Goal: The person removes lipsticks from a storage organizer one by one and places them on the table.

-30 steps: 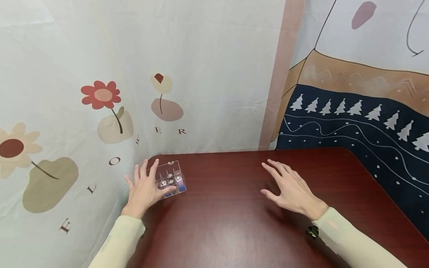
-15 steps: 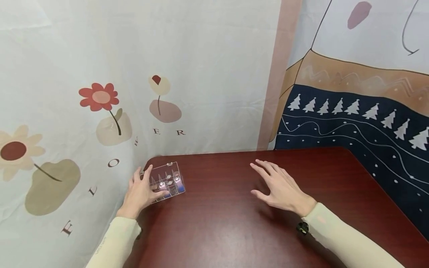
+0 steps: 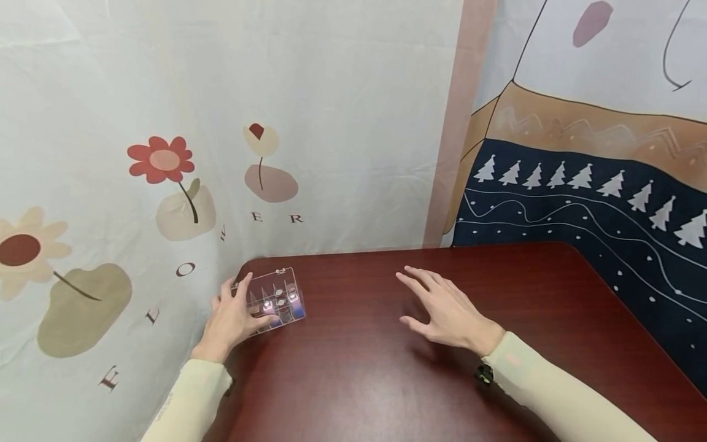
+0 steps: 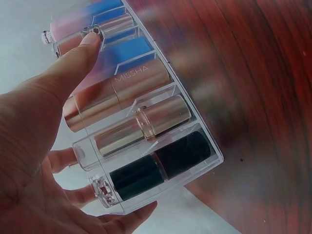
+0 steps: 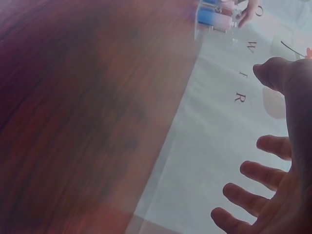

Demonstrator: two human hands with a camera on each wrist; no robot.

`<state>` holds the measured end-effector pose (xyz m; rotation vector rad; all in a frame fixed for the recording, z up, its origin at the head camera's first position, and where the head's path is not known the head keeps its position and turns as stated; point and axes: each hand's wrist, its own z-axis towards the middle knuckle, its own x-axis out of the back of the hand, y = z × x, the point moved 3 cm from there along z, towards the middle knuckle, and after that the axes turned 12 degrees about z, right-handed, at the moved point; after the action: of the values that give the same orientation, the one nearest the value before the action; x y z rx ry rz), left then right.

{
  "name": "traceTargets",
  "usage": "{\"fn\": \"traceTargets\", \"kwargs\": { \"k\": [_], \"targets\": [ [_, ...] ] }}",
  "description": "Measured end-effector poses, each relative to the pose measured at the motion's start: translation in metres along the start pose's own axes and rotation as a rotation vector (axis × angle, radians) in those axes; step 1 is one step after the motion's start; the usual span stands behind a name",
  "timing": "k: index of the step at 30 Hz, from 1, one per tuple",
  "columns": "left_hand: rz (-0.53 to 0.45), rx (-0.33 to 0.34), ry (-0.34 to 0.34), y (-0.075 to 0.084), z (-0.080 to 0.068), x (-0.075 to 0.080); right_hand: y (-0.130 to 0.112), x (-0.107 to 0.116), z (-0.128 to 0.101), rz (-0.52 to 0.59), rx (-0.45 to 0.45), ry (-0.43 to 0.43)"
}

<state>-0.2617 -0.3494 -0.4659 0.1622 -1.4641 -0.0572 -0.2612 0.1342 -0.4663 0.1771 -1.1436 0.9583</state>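
At the far left of the table, my left hand [image 3: 226,322] grips the end of a clear plastic lipstick organizer [image 3: 284,301]. Its thumb lies along the near side while the other fingers reach round the far side. Lipsticks fill several slots in the left wrist view: a rose-gold tube [image 4: 119,92] marked MISSHA, a gold one [image 4: 170,112], a black one [image 4: 183,153] and a blue-and-pink one [image 4: 131,51]. My right hand [image 3: 450,310] hovers over the middle of the table with fingers spread, holding nothing and well apart from the organizer.
The dark red-brown wooden table [image 3: 353,368] stretches ahead and to the right. A white curtain [image 3: 353,135] printed with flowers and letters hangs along the left and back edges. A navy tree-patterned cloth [image 3: 585,202] hangs at the right.
My left hand has moved slightly left, and its spread fingers have drawn in around the organizer's end. The right hand has moved left over the table.
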Motion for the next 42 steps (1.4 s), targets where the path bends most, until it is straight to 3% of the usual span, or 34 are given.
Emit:
{"fn": "traceTargets", "kwargs": {
  "k": [7,17,42],
  "targets": [
    [-0.002,-0.012,-0.004,0.007,-0.001,-0.001,-0.009,-0.006,0.011,-0.005,0.051,0.008],
    [-0.037,-0.063,0.027,0.019,-0.001,-0.004,-0.019,-0.014,0.025,0.016,0.057,-0.024],
    [-0.022,-0.155,-0.003,0.057,-0.002,-0.014,-0.039,-0.046,0.057,0.028,0.093,-0.115]
  ]
}}
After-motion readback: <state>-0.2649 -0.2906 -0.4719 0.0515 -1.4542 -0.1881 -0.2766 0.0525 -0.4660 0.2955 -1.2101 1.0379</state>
